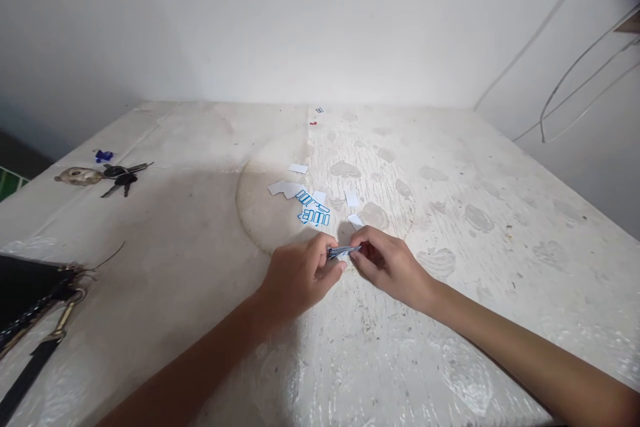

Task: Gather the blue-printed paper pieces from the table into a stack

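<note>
Both hands meet over the near middle of the table. Between them is a small thin grey-blue object [343, 251] with some white and blue on its underside; its exact kind is hard to make out. My left hand [303, 273] is closed on its left end, thumb along the near side. The fingertips of my right hand [390, 263] pinch its right end. Just beyond the hands lie paper pieces with blue outlined markings [316, 215], overlapping one another. Around them are several plain white paper pieces [299, 169], one of them [355, 221] close to my right fingers.
Keys [123, 175] with a pale fob [80, 176] lie at the left, beside a crumpled blue scrap [103, 156]. A black bag [33, 287] with a strap clip reaches in at lower left. Tiny scraps [313, 123] lie near the wall. Cables [560, 100] hang at right.
</note>
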Demonstrator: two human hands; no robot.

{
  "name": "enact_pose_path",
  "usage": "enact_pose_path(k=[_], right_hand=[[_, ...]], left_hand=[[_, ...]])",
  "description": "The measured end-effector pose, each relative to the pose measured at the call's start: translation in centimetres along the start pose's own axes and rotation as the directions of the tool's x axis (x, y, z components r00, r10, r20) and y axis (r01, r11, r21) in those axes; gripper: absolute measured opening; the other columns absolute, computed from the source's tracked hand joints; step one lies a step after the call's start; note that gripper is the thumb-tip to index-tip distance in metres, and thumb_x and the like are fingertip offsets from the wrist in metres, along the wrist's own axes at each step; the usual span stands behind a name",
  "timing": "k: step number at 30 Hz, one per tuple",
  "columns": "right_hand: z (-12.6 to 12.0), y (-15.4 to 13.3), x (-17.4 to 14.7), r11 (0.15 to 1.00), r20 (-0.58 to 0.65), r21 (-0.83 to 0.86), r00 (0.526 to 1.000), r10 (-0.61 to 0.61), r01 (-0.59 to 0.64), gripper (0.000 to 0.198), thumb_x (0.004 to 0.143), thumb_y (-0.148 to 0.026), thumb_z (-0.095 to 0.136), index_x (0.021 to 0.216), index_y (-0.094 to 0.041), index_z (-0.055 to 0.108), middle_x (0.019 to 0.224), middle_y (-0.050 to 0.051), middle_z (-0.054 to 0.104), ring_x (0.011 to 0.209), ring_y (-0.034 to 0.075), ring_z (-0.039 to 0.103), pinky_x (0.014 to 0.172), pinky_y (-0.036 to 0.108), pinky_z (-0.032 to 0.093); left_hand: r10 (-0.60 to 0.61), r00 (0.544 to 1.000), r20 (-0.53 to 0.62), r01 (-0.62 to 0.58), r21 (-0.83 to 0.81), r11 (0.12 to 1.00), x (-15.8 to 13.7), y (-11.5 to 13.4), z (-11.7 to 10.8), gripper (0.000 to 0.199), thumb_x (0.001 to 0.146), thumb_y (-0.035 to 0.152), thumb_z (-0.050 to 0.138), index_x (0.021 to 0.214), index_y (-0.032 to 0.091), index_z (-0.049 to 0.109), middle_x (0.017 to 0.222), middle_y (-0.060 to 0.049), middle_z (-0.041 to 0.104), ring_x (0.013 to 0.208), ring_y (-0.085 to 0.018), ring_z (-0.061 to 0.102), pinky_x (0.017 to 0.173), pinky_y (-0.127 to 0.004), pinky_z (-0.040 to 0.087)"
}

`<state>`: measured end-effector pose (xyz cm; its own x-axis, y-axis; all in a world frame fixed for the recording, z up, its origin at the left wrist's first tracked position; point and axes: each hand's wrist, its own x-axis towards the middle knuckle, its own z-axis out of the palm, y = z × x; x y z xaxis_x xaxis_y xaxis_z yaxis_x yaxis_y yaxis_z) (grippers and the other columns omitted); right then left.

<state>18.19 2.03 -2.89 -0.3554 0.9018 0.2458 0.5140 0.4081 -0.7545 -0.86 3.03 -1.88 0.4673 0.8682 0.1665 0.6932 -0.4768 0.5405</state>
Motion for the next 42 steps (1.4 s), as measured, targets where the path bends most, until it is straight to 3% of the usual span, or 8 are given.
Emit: enact_pose_path(k=[3, 10, 18, 28, 34, 42], right_hand=[[0.1, 0.1, -0.2, 1.0, 0.008, 0.009, 1.0, -0.021, 0.021, 0.008, 0.084, -0.013, 0.048, 0.088, -0.02, 0.046, 0.077, -0.001, 0.049, 0.056, 0.009, 0.043, 0.051, 0.022, 0.036], [0.2, 0.6, -0.6, 0.999, 0.027, 0.031, 0.999, -0.019, 0.018, 0.018, 0.083, -0.009, 0.048, 0.096, -0.021, 0.043, 0.092, 0.002, 0.052, 0.062, 0.009, 0.045, 0.051, 0.021, 0.037], [0.0, 0.7, -0.6, 0.993, 0.034, -0.024, 0.993, -0.114, 0.114, 0.019, 0.083, -0.007, 0.049, 0.096, -0.02, 0.045, 0.099, 0.004, 0.051, 0.065, 0.009, 0.046, 0.052, 0.022, 0.039], [0.0, 0.7, -0.6, 0.99, 0.04, -0.061, 0.991, -0.126, 0.128, 0.018, 0.083, -0.007, 0.046, 0.093, -0.021, 0.044, 0.098, 0.006, 0.051, 0.073, 0.014, 0.051, 0.053, 0.025, 0.041], [0.0, 0.6, -0.5, 0.985, 0.056, -0.075, 0.987, -0.148, 0.152, 0.018, 0.083, -0.005, 0.045, 0.092, -0.021, 0.044, 0.096, 0.006, 0.051, 0.079, 0.015, 0.052, 0.058, 0.026, 0.044], [0.0, 0.7, -0.5, 0.976, 0.037, -0.097, 0.98, -0.193, 0.196, 0.018, 0.084, -0.004, 0.045, 0.091, -0.02, 0.045, 0.098, 0.007, 0.05, 0.081, 0.015, 0.053, 0.062, 0.027, 0.045]], left_hand=[[-0.049, 0.995, 0.082, 0.055, -0.075, 0.996, 0.2, 0.2, -0.9, 0.02, 0.083, 0.039, 0.048, 0.084, 0.02, 0.054, 0.056, 0.008, 0.05, 0.049, -0.008, 0.046, 0.051, -0.02, 0.033], [-0.11, 0.944, 0.31, 0.171, -0.175, 0.97, 1.2, -0.4, -2.2, 0.025, 0.089, 0.036, 0.039, 0.088, 0.022, 0.06, 0.059, 0.007, 0.053, 0.05, -0.008, 0.045, 0.051, -0.021, 0.031], [-0.106, 0.896, 0.43, 0.204, -0.189, 0.96, 1.8, -0.9, -2.9, 0.028, 0.089, 0.038, 0.039, 0.096, 0.023, 0.062, 0.058, 0.006, 0.052, 0.051, -0.009, 0.046, 0.051, -0.021, 0.031], [-0.035, 0.928, 0.371, 0.116, -0.199, 0.973, 1.7, -1.6, -2.7, 0.029, 0.092, 0.032, 0.036, 0.095, 0.023, 0.063, 0.067, 0.004, 0.06, 0.056, -0.01, 0.051, 0.052, -0.021, 0.033], [0.011, 0.927, 0.374, 0.068, -0.197, 0.978, 1.6, -1.8, -2.8, 0.024, 0.087, 0.03, 0.045, 0.104, 0.024, 0.061, 0.061, 0.006, 0.058, 0.052, -0.009, 0.049, 0.051, -0.02, 0.034], [0.005, 0.948, 0.319, 0.054, -0.176, 0.983, 1.8, -1.7, -2.2, 0.03, 0.091, 0.031, 0.035, 0.096, 0.023, 0.064, 0.075, 0.002, 0.066, 0.062, -0.011, 0.056, 0.054, -0.021, 0.037]])
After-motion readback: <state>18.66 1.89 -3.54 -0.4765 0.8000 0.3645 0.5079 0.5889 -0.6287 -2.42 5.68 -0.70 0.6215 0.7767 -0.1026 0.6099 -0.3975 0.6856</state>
